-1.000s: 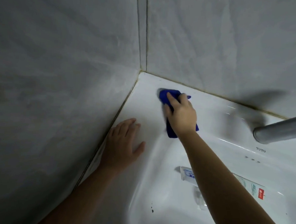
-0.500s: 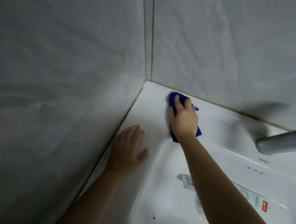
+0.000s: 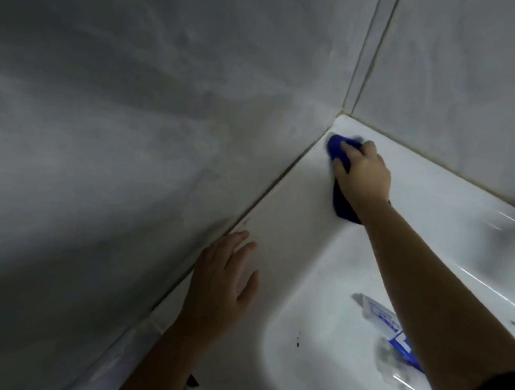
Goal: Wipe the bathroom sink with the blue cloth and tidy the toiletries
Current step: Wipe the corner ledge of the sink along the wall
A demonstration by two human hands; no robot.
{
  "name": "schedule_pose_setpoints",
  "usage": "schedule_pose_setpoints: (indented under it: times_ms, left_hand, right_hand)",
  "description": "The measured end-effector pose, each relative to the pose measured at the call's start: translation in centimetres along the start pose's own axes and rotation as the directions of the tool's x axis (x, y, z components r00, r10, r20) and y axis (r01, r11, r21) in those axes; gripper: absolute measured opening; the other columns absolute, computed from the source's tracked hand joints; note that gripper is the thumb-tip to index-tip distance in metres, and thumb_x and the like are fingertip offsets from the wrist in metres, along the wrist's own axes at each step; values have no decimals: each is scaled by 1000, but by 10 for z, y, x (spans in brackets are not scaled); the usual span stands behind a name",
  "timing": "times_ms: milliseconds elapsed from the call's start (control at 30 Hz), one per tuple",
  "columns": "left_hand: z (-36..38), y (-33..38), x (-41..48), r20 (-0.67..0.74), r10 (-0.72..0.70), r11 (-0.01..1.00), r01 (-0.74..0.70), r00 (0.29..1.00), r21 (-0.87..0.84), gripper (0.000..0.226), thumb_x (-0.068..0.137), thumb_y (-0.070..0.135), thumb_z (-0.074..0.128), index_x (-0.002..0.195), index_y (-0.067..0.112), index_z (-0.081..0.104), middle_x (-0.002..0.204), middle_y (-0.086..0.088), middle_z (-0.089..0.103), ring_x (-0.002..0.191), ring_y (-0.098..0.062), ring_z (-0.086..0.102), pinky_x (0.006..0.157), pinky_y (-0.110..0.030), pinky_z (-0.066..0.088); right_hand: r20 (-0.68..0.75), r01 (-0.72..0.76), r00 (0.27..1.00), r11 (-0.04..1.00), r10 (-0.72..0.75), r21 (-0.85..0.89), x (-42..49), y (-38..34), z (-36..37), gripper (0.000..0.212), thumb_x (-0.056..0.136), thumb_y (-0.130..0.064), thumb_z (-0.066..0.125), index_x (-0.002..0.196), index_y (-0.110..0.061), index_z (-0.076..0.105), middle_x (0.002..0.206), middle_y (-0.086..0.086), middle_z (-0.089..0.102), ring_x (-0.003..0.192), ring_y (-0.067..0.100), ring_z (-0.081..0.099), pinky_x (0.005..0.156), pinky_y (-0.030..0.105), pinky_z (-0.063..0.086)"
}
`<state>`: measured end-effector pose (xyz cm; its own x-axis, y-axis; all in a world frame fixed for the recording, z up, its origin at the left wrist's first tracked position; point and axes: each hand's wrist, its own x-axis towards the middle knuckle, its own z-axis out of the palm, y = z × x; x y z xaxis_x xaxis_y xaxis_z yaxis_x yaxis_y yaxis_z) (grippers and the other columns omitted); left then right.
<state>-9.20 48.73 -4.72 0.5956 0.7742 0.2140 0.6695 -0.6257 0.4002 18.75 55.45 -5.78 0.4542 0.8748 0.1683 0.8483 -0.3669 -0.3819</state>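
Blue cloth (image 3: 336,146), gripped by your right hand (image 3: 361,173) at the sink (image 3: 294,202) corner upper right: press along the wall seam (image 3: 281,181); left hand (image 3: 221,285) open, flat, bracing.

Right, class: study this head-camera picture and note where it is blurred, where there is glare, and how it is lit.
Head view: dim, flat grey light; motion blur smears the blue cloth under the right hand; the toothpaste tube in the basin is soft, its print unreadable; white glare streaks cross the sink at the far right.
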Motion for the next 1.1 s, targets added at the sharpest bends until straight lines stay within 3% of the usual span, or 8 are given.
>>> schedule_pose_setpoints:
  times_ms: [167, 333, 533, 633, 767, 933, 1000, 1100]
  left_hand:
    - [-9, 0, -43, -67, -111, 994, 110, 991, -25, 38, 87, 29, 48, 115, 5, 60, 122, -11, 57, 113, -22, 51, 93, -36, 42]
    - [-19, 3, -85, -107, -270, 962, 272, 957, 6, 42, 87, 32, 45, 120, 8, 55, 125, -11, 56, 114, -25, 49, 95, -38, 40]
    - [-47, -2, -119, -169, -276, 952, 293, 946, 88, 41, 85, 30, 46, 116, 7, 59, 120, -13, 58, 111, -26, 48, 93, -38, 38]
    - [-57, -7, -142, -161, -301, 940, 321, 940, 114, 41, 84, 29, 44, 115, 6, 57, 120, -14, 58, 112, -24, 45, 93, -36, 33]
    - [-60, -10, -171, -145, -354, 922, 371, 924, 109, 41, 83, 30, 44, 112, 4, 59, 117, -16, 60, 108, -25, 47, 90, -43, 44]
    - [-69, -13, -190, -100, -387, 918, 393, 917, 49, 43, 85, 33, 43, 113, 6, 60, 122, -12, 57, 111, -30, 53, 91, -45, 44]
    - [-71, -15, -196, -90, -373, 926, 377, 923, 31, 43, 85, 32, 42, 114, 6, 60, 123, -11, 57, 111, -29, 53, 92, -44, 43]
    - [-75, -19, -207, -68, -358, 933, 359, 931, 3, 43, 86, 32, 42, 117, 6, 58, 125, -11, 55, 113, -28, 51, 94, -43, 41]
  right_hand:
    - [45, 207, 976, 973, -212, 104, -90, -80, 26, 41, 87, -30, 46, 120, -8, 57, 109, 18, 56, 86, 36, 57, 62, 35, 45]
    - [174, 604, 750, 768, -638, 214, -149, -89, 17, 43, 83, -33, 39, 111, -12, 64, 93, 12, 61, 70, 31, 59, 52, 32, 47]
    - [41, 98, 994, 995, -99, 34, -105, -86, 17, 41, 93, -27, 47, 130, -11, 48, 121, 17, 48, 101, 36, 51, 73, 39, 43]
    - [130, 312, 934, 936, -333, 161, -179, -137, 26, 38, 89, -26, 50, 122, -10, 55, 111, 16, 54, 87, 35, 56, 63, 36, 44]
    - [249, 648, 679, 723, -691, 239, -233, -148, 22, 41, 84, -36, 39, 111, -18, 64, 94, 8, 60, 68, 26, 58, 54, 28, 44]
    - [81, 271, 957, 957, -280, 105, -184, -123, 22, 38, 87, -26, 49, 119, -8, 59, 105, 20, 57, 86, 38, 58, 65, 39, 47]
    - [109, 184, 975, 977, -195, 105, -208, -144, 25, 39, 89, -25, 50, 124, -9, 54, 114, 21, 54, 93, 38, 55, 70, 40, 46]
    - [169, 393, 894, 908, -415, 147, -270, -182, 31, 40, 86, -28, 44, 119, -11, 59, 104, 16, 58, 75, 33, 57, 57, 36, 45]
